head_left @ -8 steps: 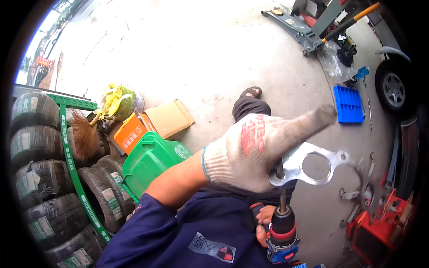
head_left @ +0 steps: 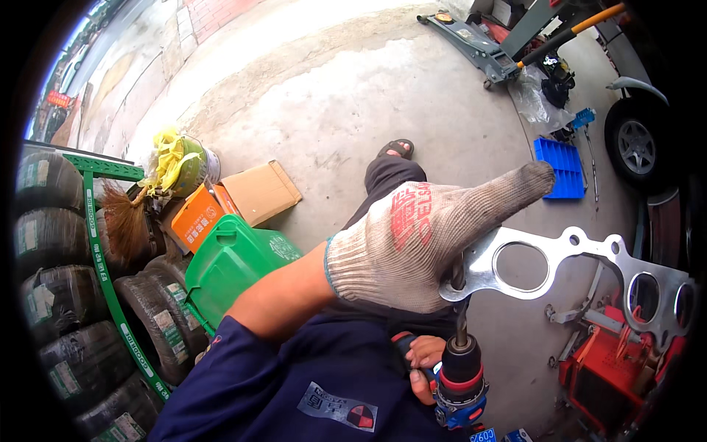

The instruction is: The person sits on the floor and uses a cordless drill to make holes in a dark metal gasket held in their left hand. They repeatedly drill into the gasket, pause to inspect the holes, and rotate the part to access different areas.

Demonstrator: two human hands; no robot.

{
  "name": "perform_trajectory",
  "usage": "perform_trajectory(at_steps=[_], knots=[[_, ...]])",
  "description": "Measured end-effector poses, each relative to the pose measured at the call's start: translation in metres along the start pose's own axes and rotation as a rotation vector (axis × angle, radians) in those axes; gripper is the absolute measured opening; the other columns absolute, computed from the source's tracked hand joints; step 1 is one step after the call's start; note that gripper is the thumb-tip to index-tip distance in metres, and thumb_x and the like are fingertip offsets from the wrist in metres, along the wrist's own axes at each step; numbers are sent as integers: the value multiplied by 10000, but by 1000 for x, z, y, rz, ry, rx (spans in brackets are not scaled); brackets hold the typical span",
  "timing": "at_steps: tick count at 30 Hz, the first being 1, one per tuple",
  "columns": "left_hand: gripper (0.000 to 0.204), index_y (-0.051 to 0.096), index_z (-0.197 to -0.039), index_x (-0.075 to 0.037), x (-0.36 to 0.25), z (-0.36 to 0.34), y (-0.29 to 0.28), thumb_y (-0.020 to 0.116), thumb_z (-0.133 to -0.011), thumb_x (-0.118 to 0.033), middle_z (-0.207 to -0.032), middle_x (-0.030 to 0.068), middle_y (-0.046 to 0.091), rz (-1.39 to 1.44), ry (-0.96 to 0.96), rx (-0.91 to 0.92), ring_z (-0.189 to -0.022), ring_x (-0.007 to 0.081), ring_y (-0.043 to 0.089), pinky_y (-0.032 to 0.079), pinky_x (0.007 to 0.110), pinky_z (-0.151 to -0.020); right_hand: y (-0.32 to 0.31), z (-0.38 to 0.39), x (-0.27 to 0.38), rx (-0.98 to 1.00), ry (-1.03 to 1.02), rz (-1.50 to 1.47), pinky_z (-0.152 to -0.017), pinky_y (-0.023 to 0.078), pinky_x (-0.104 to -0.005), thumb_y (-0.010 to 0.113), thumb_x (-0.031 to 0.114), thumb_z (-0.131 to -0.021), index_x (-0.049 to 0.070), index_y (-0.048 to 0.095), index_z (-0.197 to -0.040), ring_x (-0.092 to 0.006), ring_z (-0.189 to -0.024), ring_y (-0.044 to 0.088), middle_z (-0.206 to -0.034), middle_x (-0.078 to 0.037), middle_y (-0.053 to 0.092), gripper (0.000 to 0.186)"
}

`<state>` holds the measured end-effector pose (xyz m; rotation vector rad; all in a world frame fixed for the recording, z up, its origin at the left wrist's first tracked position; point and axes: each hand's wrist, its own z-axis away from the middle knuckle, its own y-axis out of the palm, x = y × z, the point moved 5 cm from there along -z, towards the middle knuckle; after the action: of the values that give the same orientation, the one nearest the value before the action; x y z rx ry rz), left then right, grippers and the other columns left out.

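Head view: plate [head_left: 591, 249] in left hand [head_left: 416, 247], over floor [head_left: 294, 118], bit [head_left: 461, 324] at its end hole.
Left grip, gloved, clamped on plate's left end, index finger out straight. Right hand [head_left: 425, 353], bare, grip closed around drill [head_left: 462, 376], chuck just below plate.

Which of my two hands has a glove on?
Your left hand, holding the flat silver metal plate, wears a pale knit glove with red print; your right hand, holding the power drill, is bare.
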<state>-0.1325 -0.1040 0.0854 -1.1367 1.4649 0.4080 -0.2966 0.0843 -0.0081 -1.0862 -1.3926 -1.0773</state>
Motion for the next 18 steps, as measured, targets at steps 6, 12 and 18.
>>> perform_trajectory(at_steps=[6, 12, 18], knots=[[897, 388, -1574, -57, 7, -5, 3, 806, -782, -95, -1035, 140, 724, -142, 111, -55, -864, 320, 728, 579, 388, -821, -7, -5, 4, 81, -51, 81, -792, 563, -451, 653, -68, -724, 22, 551, -1096, -240, -785, 675, -858, -112, 626, 396], [1037, 238, -1638, -77, 18, 7, -7, 756, -740, -62, -1024, 125, 685, 126, 13, -104, -868, 279, 690, 523, 396, -833, -19, -29, 16, 123, 54, 211, -820, 578, -465, 649, -39, -765, 32, 537, -1082, -237, -786, 656, -884, -116, 621, 343], [969, 246, -1628, -60, 29, 12, -19, 760, -807, -68, -1072, 149, 693, 174, 61, -208, -922, 258, 692, 544, 351, -828, -14, -36, 18, 273, 60, 101, -856, 556, -489, 633, -39, -789, 49, 519, -1125, -250, -829, 654, -896, -106, 629, 366]])
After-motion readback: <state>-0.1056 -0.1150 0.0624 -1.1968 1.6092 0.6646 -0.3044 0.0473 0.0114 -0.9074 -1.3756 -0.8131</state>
